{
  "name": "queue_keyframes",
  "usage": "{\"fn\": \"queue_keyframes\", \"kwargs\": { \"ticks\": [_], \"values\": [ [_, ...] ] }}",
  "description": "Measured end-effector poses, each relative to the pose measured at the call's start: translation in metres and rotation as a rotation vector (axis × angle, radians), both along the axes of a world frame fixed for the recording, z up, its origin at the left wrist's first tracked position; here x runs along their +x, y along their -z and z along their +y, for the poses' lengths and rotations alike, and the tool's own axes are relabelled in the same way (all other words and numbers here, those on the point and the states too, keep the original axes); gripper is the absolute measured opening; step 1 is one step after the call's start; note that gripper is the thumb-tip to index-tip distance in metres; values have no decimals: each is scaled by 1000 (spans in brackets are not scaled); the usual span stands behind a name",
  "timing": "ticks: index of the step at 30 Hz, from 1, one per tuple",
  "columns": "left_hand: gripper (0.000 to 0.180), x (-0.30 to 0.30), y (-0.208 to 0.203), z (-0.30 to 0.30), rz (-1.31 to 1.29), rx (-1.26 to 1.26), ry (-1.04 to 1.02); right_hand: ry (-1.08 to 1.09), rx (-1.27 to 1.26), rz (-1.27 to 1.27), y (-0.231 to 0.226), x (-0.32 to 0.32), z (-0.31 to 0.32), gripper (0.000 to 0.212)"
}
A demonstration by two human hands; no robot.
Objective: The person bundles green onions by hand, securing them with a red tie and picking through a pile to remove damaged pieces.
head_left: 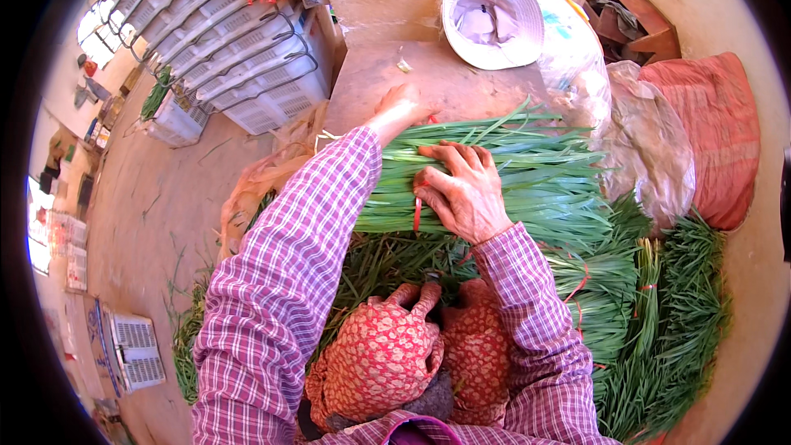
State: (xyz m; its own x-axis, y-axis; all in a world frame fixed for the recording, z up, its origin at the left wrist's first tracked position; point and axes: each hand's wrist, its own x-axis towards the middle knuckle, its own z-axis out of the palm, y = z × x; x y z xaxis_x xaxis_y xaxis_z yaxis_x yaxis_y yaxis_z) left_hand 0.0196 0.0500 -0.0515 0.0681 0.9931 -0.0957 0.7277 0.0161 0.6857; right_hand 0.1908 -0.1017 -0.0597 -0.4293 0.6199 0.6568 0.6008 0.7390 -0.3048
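Grn leaves [544, 185], purp/wht plaid sleeves [280, 272]

Pale perforated plastic crates [247, 66] stood stacked at 11 o'clock; single pale crate [177, 122] stood near 10, slatted crate [138, 352] at 8, brown floor [144, 239] around 9. White brimmed hat [527, 21] lay upturned at 1, against white sack [568, 37]. Toward 3, crumpled translucent plastic [651, 144] touched red sack [715, 136].

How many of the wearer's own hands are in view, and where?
2. Left hand: at the far edge of the green stalks, by a red strip. Right hand: on top of the stalks. Neither is fully hidden.
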Motion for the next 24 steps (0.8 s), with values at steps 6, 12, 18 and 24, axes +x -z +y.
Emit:
{"fn": "queue_keyframes", "kwargs": {
  "ticks": [6,12,18,24],
  "values": [
    [38,12,15,11,467,88,-172,-19,6,33,2,-5,0,17],
    [14,-18,-8,2,-539,-364,4,-61,-25,81,3,-2,1,17],
    [10,-9,-34,-57,-498,-137,281,10,-114,297,-6,3,5,19],
    [9,-14,-13,-79,-434,125,259,157,-292,397,-7,-11,12,20]
  ]
}}
